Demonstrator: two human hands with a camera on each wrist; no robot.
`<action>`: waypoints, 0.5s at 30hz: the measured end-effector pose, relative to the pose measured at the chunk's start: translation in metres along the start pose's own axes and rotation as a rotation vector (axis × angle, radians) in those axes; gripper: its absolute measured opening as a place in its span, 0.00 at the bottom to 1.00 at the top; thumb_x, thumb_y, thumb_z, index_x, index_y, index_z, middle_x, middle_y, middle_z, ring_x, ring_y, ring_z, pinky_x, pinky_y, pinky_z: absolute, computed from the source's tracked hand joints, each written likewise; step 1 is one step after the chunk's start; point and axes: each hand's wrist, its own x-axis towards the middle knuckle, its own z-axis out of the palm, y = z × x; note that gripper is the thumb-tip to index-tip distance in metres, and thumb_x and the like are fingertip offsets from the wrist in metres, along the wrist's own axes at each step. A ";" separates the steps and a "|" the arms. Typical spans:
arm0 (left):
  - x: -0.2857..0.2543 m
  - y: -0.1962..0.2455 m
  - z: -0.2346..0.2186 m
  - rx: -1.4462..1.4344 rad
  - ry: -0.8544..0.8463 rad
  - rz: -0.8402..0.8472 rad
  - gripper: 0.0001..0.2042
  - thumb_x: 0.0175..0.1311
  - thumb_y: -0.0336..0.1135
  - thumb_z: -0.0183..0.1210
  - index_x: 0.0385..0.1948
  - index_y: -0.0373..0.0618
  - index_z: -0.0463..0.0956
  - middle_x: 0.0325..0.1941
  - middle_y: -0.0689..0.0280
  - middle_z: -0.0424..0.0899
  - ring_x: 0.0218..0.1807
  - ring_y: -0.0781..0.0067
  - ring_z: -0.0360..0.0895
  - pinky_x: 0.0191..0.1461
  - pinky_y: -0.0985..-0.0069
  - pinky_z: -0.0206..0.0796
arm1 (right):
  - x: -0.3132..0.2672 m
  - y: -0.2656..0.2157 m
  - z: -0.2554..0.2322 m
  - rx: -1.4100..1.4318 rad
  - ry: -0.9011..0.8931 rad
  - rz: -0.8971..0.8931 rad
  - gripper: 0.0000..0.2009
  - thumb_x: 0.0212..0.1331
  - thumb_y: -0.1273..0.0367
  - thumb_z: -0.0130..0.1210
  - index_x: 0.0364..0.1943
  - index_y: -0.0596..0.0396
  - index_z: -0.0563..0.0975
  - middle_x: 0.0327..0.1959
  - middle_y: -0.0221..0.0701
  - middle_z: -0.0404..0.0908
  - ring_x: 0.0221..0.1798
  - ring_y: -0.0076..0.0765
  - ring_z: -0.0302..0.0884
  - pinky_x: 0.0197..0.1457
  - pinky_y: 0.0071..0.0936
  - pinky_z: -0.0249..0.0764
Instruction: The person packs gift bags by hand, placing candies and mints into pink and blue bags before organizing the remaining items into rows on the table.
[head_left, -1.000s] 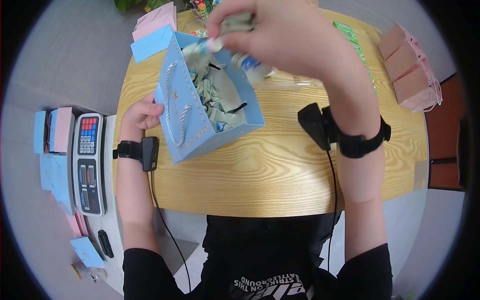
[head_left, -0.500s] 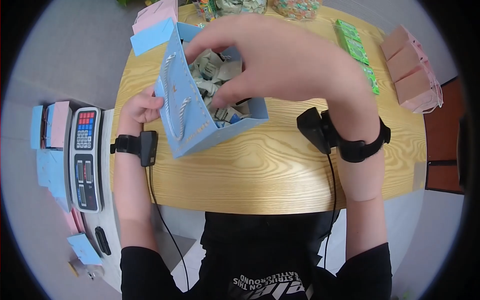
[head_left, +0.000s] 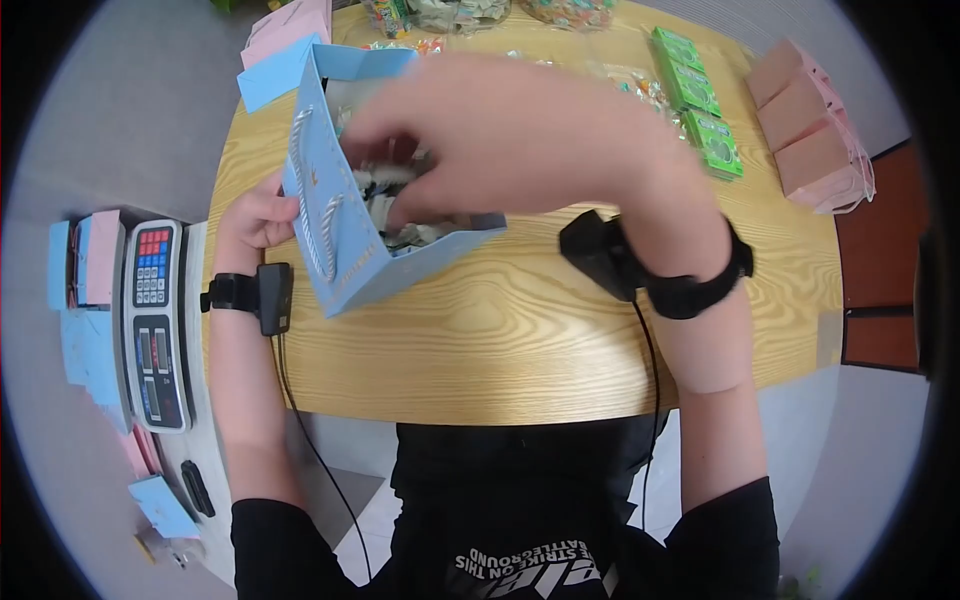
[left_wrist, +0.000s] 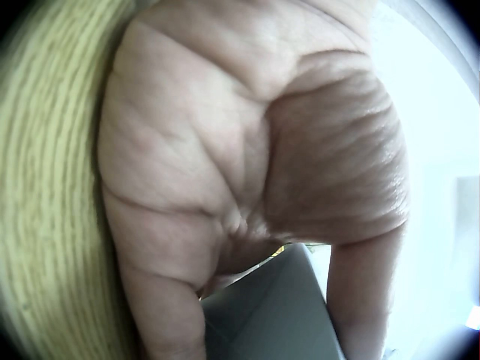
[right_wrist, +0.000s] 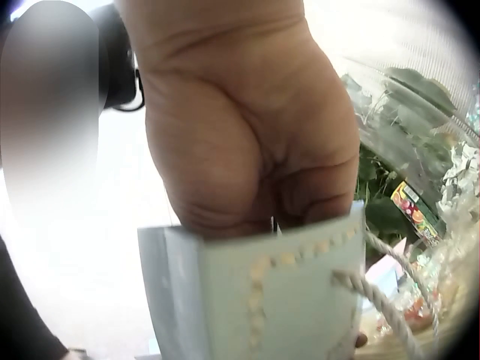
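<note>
A light blue paper bag (head_left: 350, 250) with white rope handles leans tilted on the wooden table, its mouth toward the right. Wrapped pieces (head_left: 415, 235) in pale green and white lie inside it. My left hand (head_left: 262, 215) grips the bag's left side, thumb bent against it; in the left wrist view a grey-looking bag panel (left_wrist: 270, 315) stands between thumb and fingers. My right hand (head_left: 500, 135) reaches into the mouth with fingers curved; in the right wrist view the fingertips are hidden behind the bag's wall (right_wrist: 300, 292), so whether they hold anything cannot be told.
Green boxes (head_left: 715, 145) line the table's right side, with pink bags (head_left: 815, 135) beyond. Jars of wrapped sweets (head_left: 565, 12) and loose sweets stand at the back. Pink and blue bags (head_left: 280, 70) lie back left. A scale (head_left: 155, 325) is at the left.
My right hand, which held wrapped pieces above the bag a second ago, has come down into its mouth. My left hand keeps its grip on the bag. The head view has shifted slightly.
</note>
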 end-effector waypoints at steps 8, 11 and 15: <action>0.002 0.000 0.013 0.002 0.047 0.025 0.41 0.49 0.33 0.71 0.65 0.29 0.58 0.61 0.53 0.74 0.59 0.64 0.75 0.62 0.69 0.68 | -0.011 0.044 -0.041 -0.407 0.213 0.472 0.15 0.54 0.66 0.62 0.45 0.56 0.80 0.38 0.39 0.84 0.39 0.42 0.82 0.43 0.35 0.77; 0.002 -0.001 0.012 0.032 0.081 0.028 0.44 0.49 0.34 0.70 0.67 0.28 0.53 0.61 0.51 0.73 0.59 0.61 0.76 0.60 0.67 0.70 | -0.017 0.067 -0.020 -0.566 0.043 0.593 0.24 0.51 0.60 0.65 0.53 0.52 0.77 0.41 0.38 0.84 0.41 0.42 0.83 0.47 0.36 0.78; 0.002 0.000 0.013 0.038 0.070 0.019 0.43 0.49 0.35 0.70 0.66 0.28 0.54 0.61 0.51 0.73 0.58 0.61 0.76 0.61 0.67 0.70 | -0.005 0.079 -0.006 -0.333 -0.298 0.852 0.34 0.49 0.53 0.65 0.62 0.49 0.70 0.47 0.41 0.82 0.50 0.45 0.81 0.51 0.39 0.76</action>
